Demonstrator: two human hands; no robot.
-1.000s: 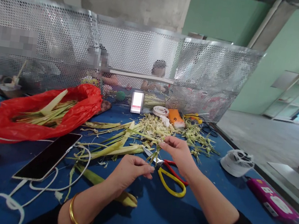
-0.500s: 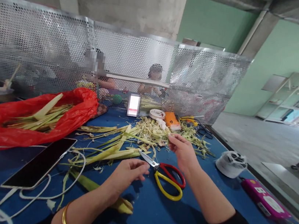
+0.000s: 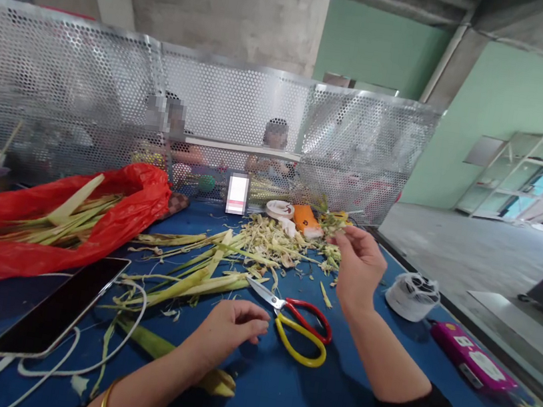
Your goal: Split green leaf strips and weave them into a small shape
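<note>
Loosely curled, my left hand (image 3: 232, 329) hovers over the blue table just left of the scissors, with nothing visible between thumb and fingers. Below its wrist lies a folded green corn husk (image 3: 151, 340). The scissors (image 3: 280, 316), with one red and one yellow handle, rest between my two hands, blades slightly apart. My right hand (image 3: 361, 266) is raised at the right end of the scrap heap, fingertips pinched at a pale green husk sprig (image 3: 333, 224). Its palm hides part of what lies behind. Long husk strips (image 3: 200, 278) spread beside a heap of shredded husk (image 3: 266, 238).
A red plastic bag (image 3: 145, 186) of husks, a black-screened tablet (image 3: 59, 308) and a white cable (image 3: 132, 329) lie left. A lit phone (image 3: 237, 193) stands by the perforated metal screen (image 3: 225, 103). An orange packet (image 3: 305, 220), white roll (image 3: 413, 296) and purple box (image 3: 472, 356) are right.
My right hand has moved right and slightly up from the husk heap to the green scraps at its right end. The left hand stays near the scissors. The view has shifted slightly.
</note>
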